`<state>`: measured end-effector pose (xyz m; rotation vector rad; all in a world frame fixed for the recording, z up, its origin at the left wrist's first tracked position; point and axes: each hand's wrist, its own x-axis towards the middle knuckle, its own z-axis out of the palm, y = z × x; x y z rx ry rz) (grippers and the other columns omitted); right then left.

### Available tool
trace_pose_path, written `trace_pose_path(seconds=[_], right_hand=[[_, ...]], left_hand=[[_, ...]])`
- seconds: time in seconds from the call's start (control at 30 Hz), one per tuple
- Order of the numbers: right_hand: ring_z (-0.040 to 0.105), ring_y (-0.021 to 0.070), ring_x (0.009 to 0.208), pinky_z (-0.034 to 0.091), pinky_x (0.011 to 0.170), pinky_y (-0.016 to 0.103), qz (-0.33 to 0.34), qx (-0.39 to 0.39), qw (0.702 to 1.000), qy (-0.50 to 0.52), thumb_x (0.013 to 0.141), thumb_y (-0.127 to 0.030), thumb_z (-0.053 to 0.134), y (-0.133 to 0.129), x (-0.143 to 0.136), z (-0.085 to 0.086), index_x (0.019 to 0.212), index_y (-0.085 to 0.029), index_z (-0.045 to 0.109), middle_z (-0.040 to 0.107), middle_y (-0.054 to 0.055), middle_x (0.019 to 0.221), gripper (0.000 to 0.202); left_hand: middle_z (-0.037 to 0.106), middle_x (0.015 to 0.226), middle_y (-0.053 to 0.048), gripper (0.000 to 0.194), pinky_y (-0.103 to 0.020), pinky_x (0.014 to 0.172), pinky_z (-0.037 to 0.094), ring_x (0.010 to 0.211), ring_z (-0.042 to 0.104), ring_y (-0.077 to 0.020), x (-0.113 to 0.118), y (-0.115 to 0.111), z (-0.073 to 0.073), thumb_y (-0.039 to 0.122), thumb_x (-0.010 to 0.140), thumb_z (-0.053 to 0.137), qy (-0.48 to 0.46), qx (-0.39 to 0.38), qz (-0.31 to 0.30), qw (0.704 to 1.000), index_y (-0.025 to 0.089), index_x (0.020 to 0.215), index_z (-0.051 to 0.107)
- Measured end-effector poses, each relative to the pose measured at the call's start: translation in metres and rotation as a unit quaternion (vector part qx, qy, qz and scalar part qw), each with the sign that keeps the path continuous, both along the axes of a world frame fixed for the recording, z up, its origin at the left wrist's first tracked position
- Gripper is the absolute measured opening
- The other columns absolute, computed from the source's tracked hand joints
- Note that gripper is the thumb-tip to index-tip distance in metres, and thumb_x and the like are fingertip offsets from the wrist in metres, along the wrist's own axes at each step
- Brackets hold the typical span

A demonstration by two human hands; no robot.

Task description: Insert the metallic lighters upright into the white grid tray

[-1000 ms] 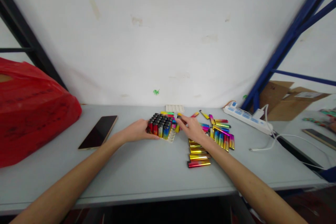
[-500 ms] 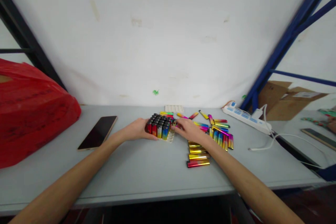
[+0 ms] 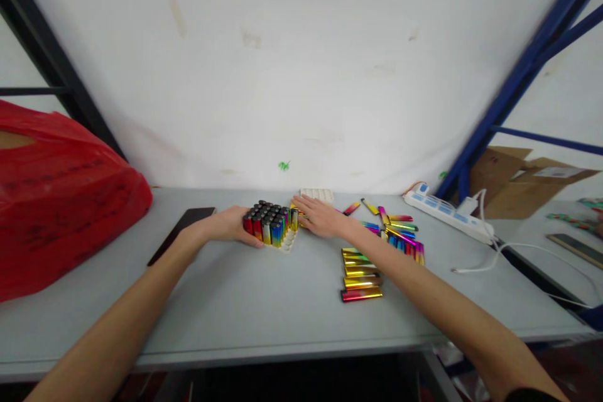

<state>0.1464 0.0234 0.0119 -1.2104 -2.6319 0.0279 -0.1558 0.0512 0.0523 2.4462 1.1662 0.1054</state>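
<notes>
Near the middle of the desk, upright lighters (image 3: 266, 221) with black tops and shiny coloured bodies stand packed in a white slotted tray (image 3: 289, 242). My left hand (image 3: 230, 226) is closed around the left side of this block, thumb along the front. The tray's right front edge shows bare slots. Just right of the block, my right hand (image 3: 320, 216) lies palm down with fingers stretched over a few gold lighters (image 3: 301, 218), partly hidden beneath it. More loose lighters (image 3: 362, 281) lie in a row by my right forearm, and a scattered pile (image 3: 400, 232) sits farther right.
Against the wall is another white tray (image 3: 323, 193). A dark phone (image 3: 181, 229) lies behind my left forearm, beside a big red plastic bag (image 3: 70, 201). At right are a white power strip (image 3: 445, 213) with cables, a blue frame post (image 3: 513, 75) and a cardboard box (image 3: 513, 185).
My left hand and the tray of lighters have shifted left, the hand now covering part of the phone. My right hand has moved from the tray's right side onto the loose lighters beside it.
</notes>
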Motion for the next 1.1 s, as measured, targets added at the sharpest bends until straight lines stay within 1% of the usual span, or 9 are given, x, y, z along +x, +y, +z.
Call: trace_pose_path(seconds=[0.17,0.3,0.43,0.53,0.67,0.77,0.87,1.0,1.1], right_hand=[[0.018,0.0296,0.157,0.023,0.125,0.053,-0.004,-0.046,0.998,-0.050,0.108,-0.041,0.024,0.005,-0.009,-0.008,0.161,-0.012,0.030,0.021,0.016,0.169,0.060],[0.017,0.0270,0.157,0.019,0.127,0.049,-0.040,-0.057,0.996,-0.057,0.108,-0.047,0.022,-0.009,0.014,-0.009,0.162,-0.015,0.029,0.020,0.013,0.169,0.063],[0.018,0.0291,0.157,0.018,0.126,0.053,-0.083,-0.059,0.993,-0.058,0.108,-0.051,0.022,-0.027,0.043,-0.011,0.162,-0.018,0.029,0.022,0.012,0.169,0.064],[0.019,0.0303,0.157,0.019,0.126,0.055,-0.096,-0.054,0.993,-0.050,0.108,-0.054,0.022,-0.039,0.057,-0.013,0.163,-0.019,0.029,0.022,0.012,0.169,0.065],[0.029,0.0278,0.153,0.024,0.125,0.050,-0.081,-0.039,0.996,-0.009,0.108,-0.054,0.025,-0.050,0.062,-0.005,0.159,-0.019,0.038,0.035,0.013,0.165,0.063],[0.047,0.0265,0.141,0.036,0.119,0.045,-0.058,-0.009,0.998,0.036,0.107,-0.050,0.036,-0.055,0.067,0.006,0.150,-0.019,0.049,0.050,0.015,0.152,0.055],[0.059,0.0272,0.120,0.045,0.106,0.043,-0.069,0.017,0.997,0.042,0.104,-0.045,0.048,-0.056,0.076,0.013,0.131,-0.017,0.062,0.064,0.016,0.128,0.041],[0.063,0.0244,0.098,0.049,0.091,0.038,-0.089,0.004,0.996,0.016,0.101,-0.043,0.057,-0.056,0.088,0.015,0.111,-0.017,0.069,0.067,0.011,0.105,0.030],[0.063,0.0227,0.091,0.048,0.085,0.034,-0.094,-0.008,0.995,0.021,0.098,-0.044,0.062,-0.055,0.091,0.016,0.103,-0.017,0.069,0.068,0.009,0.098,0.028]], left_hand=[[0.078,0.100,-0.002,0.065,-0.030,0.084,0.054,0.092,0.070,-0.0258,0.001,-0.002,0.004,0.062,0.061,0.084,0.005,0.007,0.000,1.000,0.021,0.110,0.073],[0.078,0.096,-0.003,0.063,-0.030,0.081,0.054,0.090,0.070,-0.0267,0.001,-0.002,0.004,0.063,0.060,0.083,0.011,0.010,0.003,1.000,0.021,0.105,0.074],[0.077,0.090,-0.001,0.054,-0.028,0.075,0.053,0.084,0.068,-0.0244,0.002,-0.004,0.004,0.060,0.061,0.084,0.001,0.005,-0.010,1.000,0.021,0.096,0.074],[0.075,0.086,0.000,0.055,-0.027,0.070,0.051,0.079,0.066,-0.0221,0.007,-0.008,0.004,0.063,0.062,0.082,-0.005,0.015,0.006,1.000,0.020,0.093,0.073],[0.074,0.082,0.000,0.061,-0.025,0.064,0.047,0.078,0.066,-0.0222,0.020,-0.015,0.000,0.073,0.062,0.078,-0.018,0.013,0.018,1.000,0.020,0.091,0.070],[0.071,0.079,-0.001,0.065,-0.025,0.060,0.044,0.072,0.064,-0.0208,0.032,-0.018,-0.009,0.077,0.065,0.073,-0.024,0.043,0.017,0.999,0.019,0.093,0.069],[0.069,0.075,-0.001,0.065,-0.026,0.057,0.039,0.068,0.061,-0.0204,0.040,-0.019,-0.016,0.080,0.068,0.069,-0.015,0.062,0.019,0.998,0.019,0.090,0.067],[0.067,0.073,-0.001,0.063,-0.026,0.057,0.038,0.067,0.060,-0.0203,0.044,-0.018,-0.020,0.079,0.068,0.070,-0.021,0.058,0.018,0.998,0.019,0.087,0.067],[0.068,0.075,-0.001,0.065,-0.026,0.057,0.039,0.068,0.060,-0.0203,0.043,-0.015,-0.019,0.080,0.067,0.070,-0.028,0.059,0.012,0.998,0.018,0.089,0.067]])
